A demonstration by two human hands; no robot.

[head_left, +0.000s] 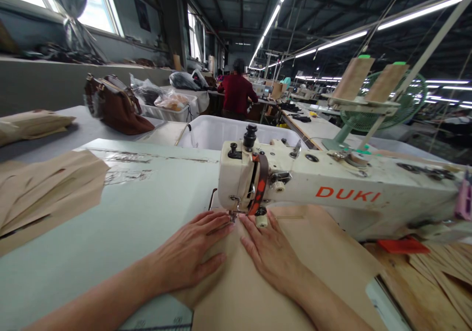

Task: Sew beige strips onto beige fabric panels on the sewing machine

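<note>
Matt tan sheet before a glossy enamelled sewing machine

The sewing machine's cream metal body is smooth and faintly glossy, scuffed in places, with black plastic knobs on top. In front of it, the tan sheet under the flat left hand and right hand looks matt and smooth; leather or stiff cloth, I cannot tell. The table left of the machine is pale green, smooth, dull-sheened, and bears a matt tan stack. Behind the machine stands a glossy white plastic tub. Right of it lie rough wooden strips.
</note>
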